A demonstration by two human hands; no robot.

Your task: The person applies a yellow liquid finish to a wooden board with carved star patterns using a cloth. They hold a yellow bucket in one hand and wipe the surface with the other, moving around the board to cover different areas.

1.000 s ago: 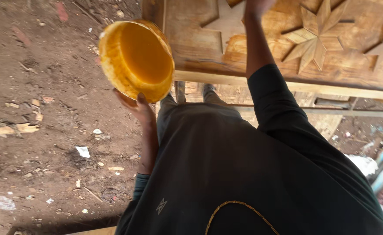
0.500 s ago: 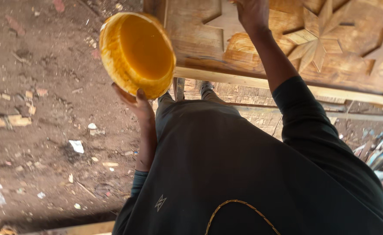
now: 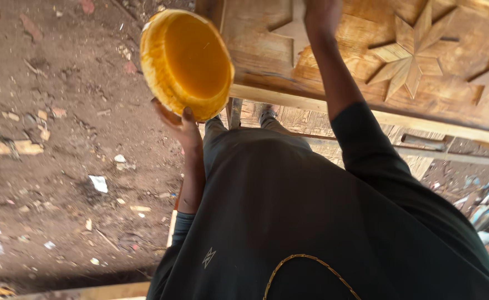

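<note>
L hand [image 3: 180, 123], centre-left of frame: fingers cupped under the round yellow-orange plastic bowl [image 3: 186, 64], thumb on near rim. Bowl sits upper centre-left, tilted so the inside faces cam, just beside the edge of the carved wooden panel w/ star-shaped inlays [image 3: 422, 61] across the top right. R hand [image 3: 321, 14], top centre, pressed on the panel; cropped by frame edge, so can't tell if fingers are spread or closed on anything. Dirt floor w/ wood scraps [image 3: 61, 166] on left. My read: keep bowl nearer level, grip closer to body, move R hand in even strokes, don't lean weight on panel edge.
</note>
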